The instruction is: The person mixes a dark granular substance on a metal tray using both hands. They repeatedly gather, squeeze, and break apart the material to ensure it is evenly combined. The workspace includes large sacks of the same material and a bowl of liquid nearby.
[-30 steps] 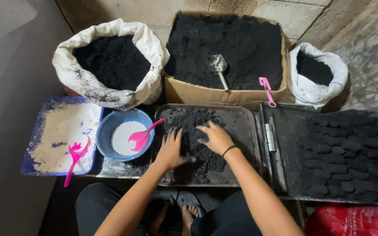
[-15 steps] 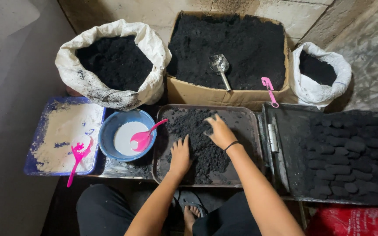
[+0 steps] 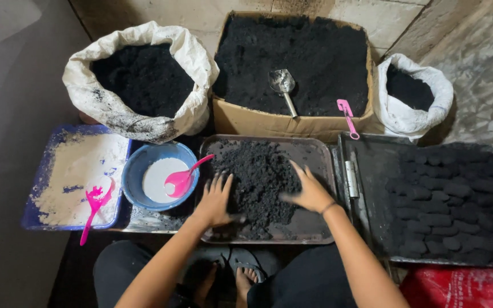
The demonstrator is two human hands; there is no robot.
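Both your hands are down in the black crumbly mix piled in the middle of the dark metal tray right in front of you. Left hand sits flat on the left edge of the heap, fingers spread, grip open and holding nothing. Right hand is on the right side of the pile, also open and splayed, palm down, a bit blurry.

My read on the stuff: it looks loose and grainy, probably a bit damp, so it'll crumble rather than lift as one lump. Pinching it won't get you much. Cupping from the outer edges with both palms and pushing inward looks like the way to take hold. Light in small amounts, messy, and it'll stick to your skin.

Around you: blue bowl with white liquid and a pink spoon just left of the tray, a blue tray of white powder with a pink fork further left. Behind, a white sack and a cardboard box of black powder with a metal scoop. Formed black lumps sit on the sheet to your right.
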